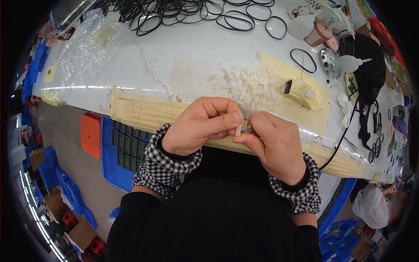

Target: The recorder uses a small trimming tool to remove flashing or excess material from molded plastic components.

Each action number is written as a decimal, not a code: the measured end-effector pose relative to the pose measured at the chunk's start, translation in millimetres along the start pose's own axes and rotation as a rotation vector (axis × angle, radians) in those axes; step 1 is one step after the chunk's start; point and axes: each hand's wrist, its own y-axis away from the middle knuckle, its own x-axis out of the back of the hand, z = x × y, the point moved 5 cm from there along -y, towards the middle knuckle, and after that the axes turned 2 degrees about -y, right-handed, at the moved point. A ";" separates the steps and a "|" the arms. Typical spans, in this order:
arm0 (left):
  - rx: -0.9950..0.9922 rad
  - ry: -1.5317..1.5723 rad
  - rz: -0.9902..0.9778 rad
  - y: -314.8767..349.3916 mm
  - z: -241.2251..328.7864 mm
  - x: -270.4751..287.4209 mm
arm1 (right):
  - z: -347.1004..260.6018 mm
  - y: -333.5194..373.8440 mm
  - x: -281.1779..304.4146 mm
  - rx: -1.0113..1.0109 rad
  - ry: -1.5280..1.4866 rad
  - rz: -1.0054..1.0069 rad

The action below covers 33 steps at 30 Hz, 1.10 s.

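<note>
Near the table's front edge, my two hands meet fingertip to fingertip. My left hand [203,126] is closed in a pinch on a small white strip [238,130], which points down between thumb and forefinger. My right hand [280,142] is also closed, thumb and bent forefinger pressed around a tiny greyish piece [248,129] touching the strip; its kind is too small to make out. Just beyond the hands lies a loose pile of pale flat strips [253,87]. Right of the pile, a yellow-wrapped block [302,94] with a dark end rests on a yellow sheet [321,115].
Black rubber rings [235,21] lie heaped at the far side. A crumpled clear bag [94,43] sits at far left. White squeeze bottles [349,64], a pink tub [319,34] and a black cable [349,126] are on the right. Yellow padding [144,111] covers the front edge.
</note>
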 end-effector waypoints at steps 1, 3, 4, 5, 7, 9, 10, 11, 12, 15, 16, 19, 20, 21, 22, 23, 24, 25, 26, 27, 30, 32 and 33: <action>0.004 -0.002 0.003 0.2 -0.5 0.5 | 0.0 0.0 -0.1 0.000 0.006 0.000; 0.009 -0.022 0.012 0.7 -1.0 1.9 | 0.0 -0.3 -0.7 0.001 0.017 -0.001; 0.011 -0.032 0.016 0.9 -1.3 2.5 | -0.4 -0.4 -1.0 0.007 0.017 0.004; 0.009 -0.032 0.013 0.8 -1.7 2.9 | -0.7 -0.3 -1.2 0.012 0.018 0.008; 0.005 -0.034 0.007 0.5 -2.3 3.5 | -1.1 0.0 -1.6 0.018 0.021 0.003; 0.002 -0.036 0.019 0.5 -1.8 2.5 | -1.5 0.3 -2.1 0.019 0.025 -0.018; 0.001 -0.038 0.025 0.6 -1.4 2.0 | -1.2 0.4 -2.2 0.020 0.021 -0.016; -0.007 -0.041 0.013 0.0 -0.9 1.7 | -0.1 0.6 -2.4 0.019 0.019 -0.013; -0.014 -0.043 0.001 -0.6 -0.4 1.6 | 1.1 0.7 -2.5 0.018 0.017 -0.010; -0.066 -0.050 0.102 -1.4 1.1 0.2 | 5.6 1.6 2.4 0.018 -0.004 0.040; -0.088 -0.051 0.158 -1.2 1.6 0.6 | 10.2 2.4 9.5 -0.041 -0.041 0.110; -0.156 -0.010 0.257 0.3 4.9 12.3 | 26.0 6.5 29.1 -0.208 -0.140 0.308; -0.168 0.005 0.268 0.4 6.2 13.6 | 27.9 7.8 29.8 -0.203 -0.119 0.329; -0.180 0.021 0.279 0.5 7.4 14.8 | 31.0 10.1 27.9 -0.198 -0.097 0.350; -0.193 0.037 0.290 0.7 8.6 16.1 | 34.6 12.7 25.2 -0.193 -0.075 0.370; -0.212 0.078 0.241 -0.1 8.9 16.2 | 36.7 14.1 18.9 -0.137 -0.054 0.340; -0.231 0.118 0.192 -1.3 8.6 17.2 | 36.7 15.2 14.8 -0.150 -0.006 0.296; -0.250 0.157 0.142 -1.9 8.8 16.5 | 34.3 16.0 10.6 -0.162 0.042 0.252; -0.255 0.171 0.179 -1.9 8.4 16.3 | 32.9 15.8 6.2 -0.174 0.089 0.208; -0.259 0.185 0.216 -2.1 7.6 13.7 | 32.5 14.9 3.0 -0.168 0.127 0.177; -0.254 0.190 0.265 -2.3 7.1 9.6 | 34.2 14.8 -0.1 -0.201 0.122 0.172; -0.243 0.142 0.267 -2.7 5.3 7.8 | 34.1 13.6 0.8 -0.206 0.115 0.191; -0.236 0.098 0.263 -2.8 2.6 7.4 | 34.1 13.0 1.7 -0.208 0.112 0.200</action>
